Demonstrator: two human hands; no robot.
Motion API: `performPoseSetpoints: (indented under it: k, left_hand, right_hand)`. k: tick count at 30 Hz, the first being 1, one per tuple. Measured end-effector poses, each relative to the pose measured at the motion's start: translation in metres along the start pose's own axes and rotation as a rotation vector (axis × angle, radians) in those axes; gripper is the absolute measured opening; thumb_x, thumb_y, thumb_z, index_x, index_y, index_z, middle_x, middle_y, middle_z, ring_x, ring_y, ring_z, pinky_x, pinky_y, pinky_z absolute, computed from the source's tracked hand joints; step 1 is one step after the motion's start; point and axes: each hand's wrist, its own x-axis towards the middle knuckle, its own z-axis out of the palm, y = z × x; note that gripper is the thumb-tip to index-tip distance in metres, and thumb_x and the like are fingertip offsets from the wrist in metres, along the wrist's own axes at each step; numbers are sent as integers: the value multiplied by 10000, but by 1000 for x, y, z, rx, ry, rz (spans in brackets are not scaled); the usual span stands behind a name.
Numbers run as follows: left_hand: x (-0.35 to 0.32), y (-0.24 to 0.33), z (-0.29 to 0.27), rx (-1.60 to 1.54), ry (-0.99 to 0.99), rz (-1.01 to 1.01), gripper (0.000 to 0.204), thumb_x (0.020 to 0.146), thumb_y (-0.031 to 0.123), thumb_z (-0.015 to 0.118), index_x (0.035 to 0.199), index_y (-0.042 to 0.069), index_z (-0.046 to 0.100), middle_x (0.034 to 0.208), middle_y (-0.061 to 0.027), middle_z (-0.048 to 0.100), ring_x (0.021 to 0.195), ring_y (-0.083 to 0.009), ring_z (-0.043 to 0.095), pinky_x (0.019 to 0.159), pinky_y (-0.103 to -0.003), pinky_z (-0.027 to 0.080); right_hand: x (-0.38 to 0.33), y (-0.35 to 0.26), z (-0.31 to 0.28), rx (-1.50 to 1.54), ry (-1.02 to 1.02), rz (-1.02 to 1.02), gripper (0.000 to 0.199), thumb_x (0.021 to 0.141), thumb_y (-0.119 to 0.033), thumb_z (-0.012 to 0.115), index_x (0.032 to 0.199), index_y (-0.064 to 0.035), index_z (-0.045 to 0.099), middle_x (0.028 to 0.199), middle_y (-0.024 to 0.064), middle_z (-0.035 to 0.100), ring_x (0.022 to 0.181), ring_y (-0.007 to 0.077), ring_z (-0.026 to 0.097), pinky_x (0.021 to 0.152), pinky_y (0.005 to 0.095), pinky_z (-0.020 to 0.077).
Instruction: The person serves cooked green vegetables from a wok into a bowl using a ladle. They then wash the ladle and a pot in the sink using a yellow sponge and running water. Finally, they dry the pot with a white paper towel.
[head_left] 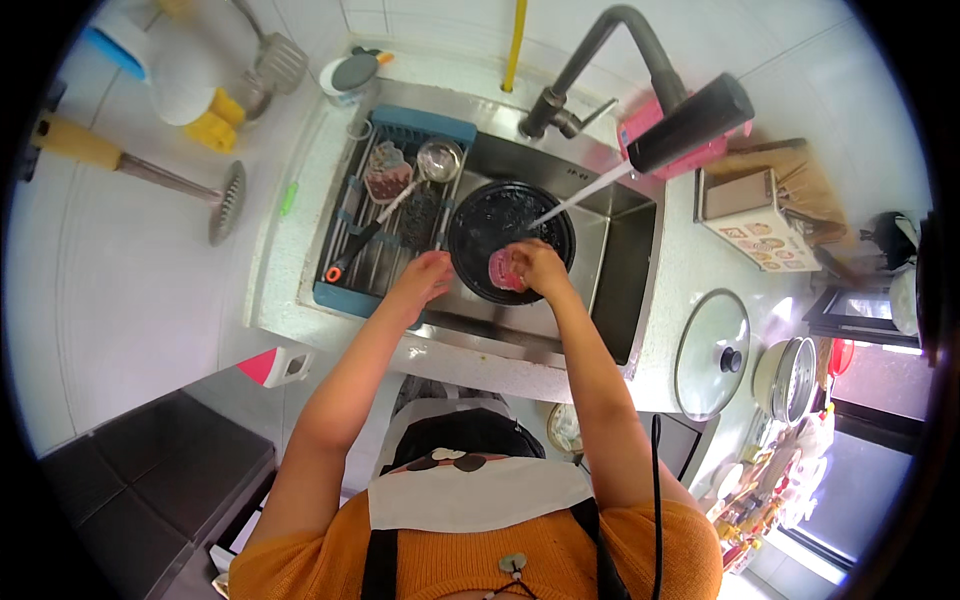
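Note:
A round black pan lies in the steel sink, with water pouring into it from the dark faucet. My right hand is closed on a pink sponge against the inside of the pan, near its right side. Off the pan's left rim, beside the drying rack, hovers my left hand. Its fingers are loosely bent and apart, and nothing shows in them. On the rack lie a ladle with a dark handle and a second, patterned pink sponge.
A glass lid lies on the counter to the right. Behind it stand a utensil box and a pink container near the faucet. A cup sits at the back left corner. Utensils, including a slotted turner, hang on the left wall.

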Motion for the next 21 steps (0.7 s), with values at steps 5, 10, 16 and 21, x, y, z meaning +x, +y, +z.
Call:
performPoseSetpoints:
  k: [5,10,16,21]
  left_hand:
    - [27,-31,28,35,178,-100,558,861,373,586,1301,85,396,1259,-36,465,1200,-180,391,1017,-375,255]
    - [49,-61,20,-239,198,-119,486,896,387,530,1274,106,413,1260,-48,466,1176,-200,411,1009,-398,274]
    - [51,-64,22,-442,160,-147,427,907,449,478,1197,136,474,1208,-40,501,1123,-211,442,982,-414,321]
    - [52,-65,21,-434,167,-145,460,912,492,436,1213,145,469,1143,-32,538,1029,-209,492,929,-420,362]
  right_hand:
    - [9,-8,7,-195,-404,102,616,677,-364,724,1233,-200,514,1367,145,373,1174,389,451,972,469,374]
    - [35,28,68,174,-600,223,581,681,-377,709,1152,-67,566,1105,178,576,1080,315,529,893,440,418]
    - [38,9,45,954,-494,726,476,726,-420,701,1037,-65,639,868,46,615,692,121,541,508,276,412]
    - [18,-42,34,776,-363,388,491,738,-430,704,1023,-35,646,884,60,649,701,151,587,626,271,457]
